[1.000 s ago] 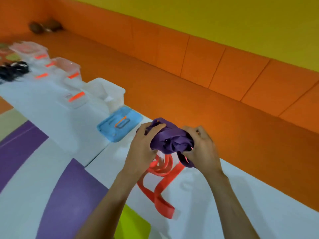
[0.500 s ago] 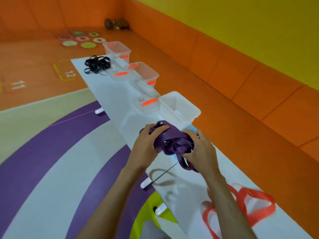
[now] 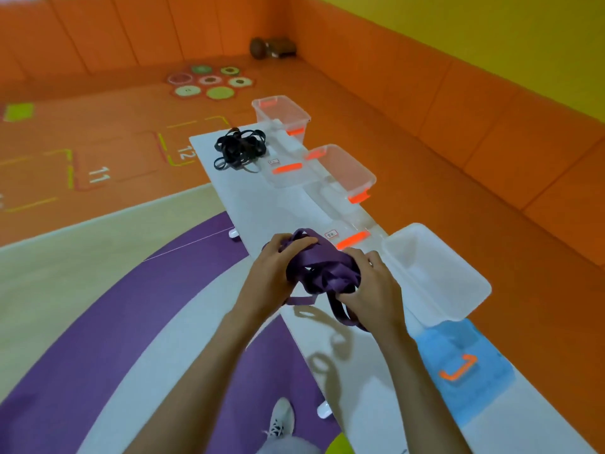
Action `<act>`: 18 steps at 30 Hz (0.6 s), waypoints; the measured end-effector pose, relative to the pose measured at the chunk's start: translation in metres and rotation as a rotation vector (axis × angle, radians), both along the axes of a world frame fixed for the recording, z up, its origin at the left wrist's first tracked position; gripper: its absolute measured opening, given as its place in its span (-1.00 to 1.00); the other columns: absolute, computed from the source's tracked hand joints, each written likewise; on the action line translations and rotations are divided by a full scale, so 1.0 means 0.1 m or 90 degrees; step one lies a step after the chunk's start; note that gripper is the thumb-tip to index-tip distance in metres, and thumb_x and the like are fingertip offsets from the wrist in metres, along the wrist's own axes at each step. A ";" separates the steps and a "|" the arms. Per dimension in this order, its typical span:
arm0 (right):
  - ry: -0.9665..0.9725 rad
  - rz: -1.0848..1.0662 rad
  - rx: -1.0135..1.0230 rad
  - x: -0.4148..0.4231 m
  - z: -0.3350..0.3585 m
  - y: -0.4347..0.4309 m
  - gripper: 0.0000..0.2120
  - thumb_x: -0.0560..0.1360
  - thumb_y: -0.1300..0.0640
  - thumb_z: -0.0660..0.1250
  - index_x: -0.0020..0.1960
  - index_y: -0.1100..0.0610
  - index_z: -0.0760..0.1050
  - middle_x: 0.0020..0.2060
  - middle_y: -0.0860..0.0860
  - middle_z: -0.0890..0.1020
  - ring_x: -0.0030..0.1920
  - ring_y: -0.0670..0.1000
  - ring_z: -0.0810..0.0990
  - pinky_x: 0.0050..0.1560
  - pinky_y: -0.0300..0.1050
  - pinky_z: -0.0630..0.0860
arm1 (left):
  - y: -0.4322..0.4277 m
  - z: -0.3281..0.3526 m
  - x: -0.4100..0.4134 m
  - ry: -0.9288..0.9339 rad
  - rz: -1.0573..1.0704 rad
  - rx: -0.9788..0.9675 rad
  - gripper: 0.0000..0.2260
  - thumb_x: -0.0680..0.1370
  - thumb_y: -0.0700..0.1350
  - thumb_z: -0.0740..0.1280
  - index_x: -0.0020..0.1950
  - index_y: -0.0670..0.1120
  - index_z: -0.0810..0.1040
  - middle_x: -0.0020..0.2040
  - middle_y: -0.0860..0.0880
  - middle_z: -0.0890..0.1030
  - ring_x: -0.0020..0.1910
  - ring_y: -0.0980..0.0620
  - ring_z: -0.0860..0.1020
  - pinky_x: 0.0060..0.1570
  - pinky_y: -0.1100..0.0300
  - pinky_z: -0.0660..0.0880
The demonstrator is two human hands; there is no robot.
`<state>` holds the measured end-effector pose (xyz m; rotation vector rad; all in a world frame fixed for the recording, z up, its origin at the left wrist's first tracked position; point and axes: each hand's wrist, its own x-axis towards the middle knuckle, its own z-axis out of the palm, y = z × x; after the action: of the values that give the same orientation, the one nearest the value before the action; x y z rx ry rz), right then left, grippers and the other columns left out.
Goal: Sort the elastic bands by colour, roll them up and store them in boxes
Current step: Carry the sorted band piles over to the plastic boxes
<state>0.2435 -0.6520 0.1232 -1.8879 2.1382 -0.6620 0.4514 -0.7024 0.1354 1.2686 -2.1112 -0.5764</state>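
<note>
Both hands are holding a tangled bundle of purple elastic bands (image 3: pixel 322 270) above the left long edge of the narrow white counter (image 3: pixel 262 204). The left hand (image 3: pixel 271 276) is gripping the bundle from the left, its fingers (image 3: pixel 296 243) curling over the top. The right hand (image 3: pixel 373 290) is gripping it from the right, fingers curled into the lower bands. A few loose purple loops are hanging below the right hand; whether they are touching the counter I cannot tell.

Just right of the hands, an open white box (image 3: pixel 432 273) is sitting along the counter's right edge. Nearer the person, a blue lid (image 3: pixel 468 371) is lying flat by the same edge. Farther along that edge two clear boxes with orange latches are standing, the nearer clear box (image 3: pixel 343 172) and the far clear box (image 3: pixel 281 113), and a clear lid (image 3: pixel 284 173) is lying flat between them. A heap of black bands (image 3: pixel 240 149) is lying near the far left corner, close to the edge.

Plain white surface is showing along the left side between the black bands and the hands. A shoe (image 3: pixel 281 421) is standing on the purple floor mat (image 3: pixel 114 322) beside the counter's left edge.
</note>
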 end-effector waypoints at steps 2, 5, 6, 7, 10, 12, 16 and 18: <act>-0.011 -0.006 -0.013 0.04 0.02 -0.34 -0.35 0.37 -0.03 0.52 0.42 -0.12 0.41 0.13 -0.04 0.49 0.04 0.13 0.57 -0.12 0.05 0.63 | -0.38 0.06 0.03 -0.010 -0.019 -0.003 -0.43 0.54 -0.36 0.47 0.50 0.02 0.55 0.42 -0.15 0.49 0.28 -0.20 0.56 0.16 0.12 0.53; -0.025 -0.028 -0.028 0.08 0.04 -0.79 -0.36 0.37 -0.05 0.52 0.40 -0.13 0.41 0.12 -0.06 0.48 0.02 0.11 0.56 -0.14 0.03 0.61 | -0.91 0.12 0.04 -0.023 -0.045 -0.008 -0.44 0.54 -0.36 0.47 0.51 0.00 0.54 0.42 -0.18 0.48 0.29 -0.22 0.55 0.19 0.04 0.57; -0.027 -0.030 -0.029 0.09 0.04 -0.93 -0.37 0.37 -0.06 0.52 0.40 -0.13 0.40 0.11 -0.06 0.48 0.02 0.10 0.56 -0.14 0.02 0.61 | -1.08 0.12 0.04 -0.027 -0.051 -0.007 -0.43 0.53 -0.37 0.47 0.51 -0.01 0.54 0.42 -0.19 0.48 0.30 -0.23 0.55 0.19 0.01 0.59; -0.032 -0.037 -0.029 0.10 0.02 -1.07 -0.36 0.37 -0.05 0.53 0.40 -0.13 0.40 0.10 -0.07 0.48 0.03 0.09 0.56 -0.13 0.01 0.62 | -1.25 0.11 0.03 -0.034 -0.056 -0.006 -0.41 0.52 -0.38 0.47 0.51 -0.01 0.55 0.42 -0.18 0.48 0.30 -0.23 0.55 0.19 -0.01 0.60; -0.048 -0.062 -0.029 0.13 -0.09 -1.49 -0.35 0.35 -0.05 0.55 0.38 -0.13 0.38 0.09 -0.09 0.48 0.03 0.06 0.56 -0.13 -0.05 0.59 | -1.77 0.03 0.03 -0.045 -0.069 0.000 -0.37 0.47 -0.42 0.45 0.49 0.00 0.56 0.40 -0.16 0.50 0.29 -0.23 0.55 0.16 -0.08 0.62; -0.059 -0.077 -0.023 0.17 -0.16 -1.76 -0.33 0.34 -0.06 0.56 0.37 -0.14 0.36 0.08 -0.11 0.48 0.02 0.05 0.55 -0.14 -0.08 0.56 | -2.13 -0.05 0.04 -0.050 -0.082 0.008 -0.35 0.45 -0.41 0.44 0.48 0.04 0.55 0.39 -0.11 0.51 0.28 -0.19 0.55 0.13 -0.05 0.62; -0.067 -0.127 -0.005 0.23 -0.33 -2.30 -0.32 0.31 -0.07 0.56 0.37 -0.14 0.37 0.09 -0.11 0.49 0.02 0.03 0.56 -0.13 -0.11 0.55 | -2.85 -0.27 0.04 -0.072 -0.135 0.026 -0.33 0.45 -0.34 0.49 0.49 0.13 0.52 0.41 -0.04 0.48 0.29 -0.13 0.53 0.12 -0.05 0.62; -0.079 -0.150 0.015 0.27 -0.42 -2.58 -0.30 0.30 -0.05 0.56 0.37 -0.15 0.37 0.10 -0.12 0.50 0.04 0.03 0.58 -0.12 -0.15 0.53 | -3.22 -0.38 0.05 -0.098 -0.156 0.018 -0.36 0.48 -0.31 0.45 0.49 0.16 0.51 0.42 -0.03 0.48 0.31 -0.14 0.52 0.06 -0.09 0.63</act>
<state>0.2708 -0.9102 0.0810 -1.5523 2.2967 -0.7722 0.4562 -1.0245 0.0972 1.1076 -2.4150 -0.6315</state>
